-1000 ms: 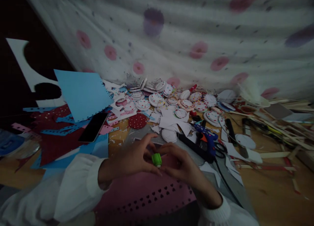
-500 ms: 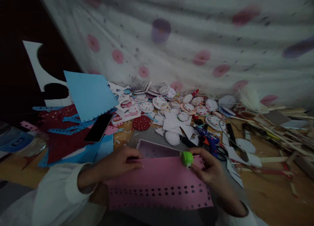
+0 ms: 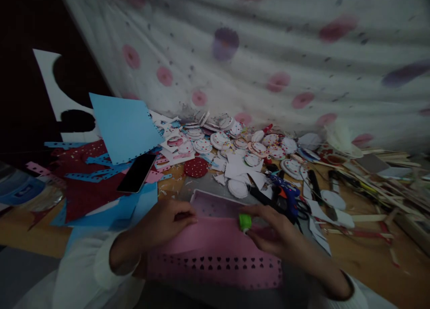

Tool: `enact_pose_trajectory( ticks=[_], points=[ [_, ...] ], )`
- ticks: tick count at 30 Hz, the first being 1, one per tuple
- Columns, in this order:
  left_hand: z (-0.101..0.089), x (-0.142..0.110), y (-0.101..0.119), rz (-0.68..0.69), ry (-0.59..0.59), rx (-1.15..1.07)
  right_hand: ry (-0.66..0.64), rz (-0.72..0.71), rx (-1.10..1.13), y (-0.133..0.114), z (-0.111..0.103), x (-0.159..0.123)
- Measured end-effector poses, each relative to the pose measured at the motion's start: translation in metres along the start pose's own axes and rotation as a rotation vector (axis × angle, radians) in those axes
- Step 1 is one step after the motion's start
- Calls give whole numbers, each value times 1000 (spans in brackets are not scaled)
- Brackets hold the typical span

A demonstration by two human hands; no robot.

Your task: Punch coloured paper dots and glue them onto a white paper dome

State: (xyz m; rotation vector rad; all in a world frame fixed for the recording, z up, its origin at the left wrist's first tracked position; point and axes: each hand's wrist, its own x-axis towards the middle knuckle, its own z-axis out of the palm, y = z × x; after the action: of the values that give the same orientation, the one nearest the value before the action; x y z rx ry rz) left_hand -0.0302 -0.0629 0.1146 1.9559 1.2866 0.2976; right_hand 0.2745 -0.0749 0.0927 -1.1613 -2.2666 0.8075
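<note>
A sheet of pink paper (image 3: 208, 237) with rows of heart-shaped holes lies across the near middle. My left hand (image 3: 171, 221) has its fingers closed on the sheet's far left edge. My right hand (image 3: 273, 233) grips a small bright green paper punch (image 3: 245, 221) between thumb and fingers, at the sheet's far edge. The right hand and the sheet's right end are a little blurred. Just behind the paper, a shallow pale tray (image 3: 215, 203) is partly covered by it.
A phone (image 3: 137, 173) and blue card (image 3: 122, 130) lie at left over red and blue scraps. Several cut paper discs (image 3: 220, 140) are heaped at the back. A blue glue gun (image 3: 287, 188), scissors (image 3: 303, 207) and wooden sticks (image 3: 372, 218) lie at right. A bottle (image 3: 23, 190) stands far left.
My right hand and the green punch have shifted left along the paper's far edge. My left hand stays on the sheet. The view has shifted slightly.
</note>
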Motion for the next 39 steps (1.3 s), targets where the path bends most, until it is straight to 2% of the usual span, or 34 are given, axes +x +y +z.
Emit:
enact_pose_trajectory(
  ticks=[5, 13, 18, 22, 28, 30, 35, 39],
  points=[
    [10, 6, 5, 7, -14, -39, -88, -72, -123, -3, -3, 3],
    [27, 15, 19, 95, -61, -51, -203, -14, 18, -26, 11, 9],
    [35, 18, 23, 136, -51, -33, -198, 50, 60, -40, 16, 18],
    [25, 23, 16, 170, -96, -7, -178, 123, 91, -39, 14, 18],
    [-16, 36, 12, 165, -312, 246, -227, 176, 79, -24, 7, 14],
    [-23, 40, 16, 173, -336, 298, -243, 189, 92, -22, 7, 15],
    [-21, 50, 28, 233, -346, 326, -214, 201, 156, -28, 17, 29],
    [-19, 57, 27, 248, -352, 334, -178, 188, 227, -31, 24, 43]
  ],
)
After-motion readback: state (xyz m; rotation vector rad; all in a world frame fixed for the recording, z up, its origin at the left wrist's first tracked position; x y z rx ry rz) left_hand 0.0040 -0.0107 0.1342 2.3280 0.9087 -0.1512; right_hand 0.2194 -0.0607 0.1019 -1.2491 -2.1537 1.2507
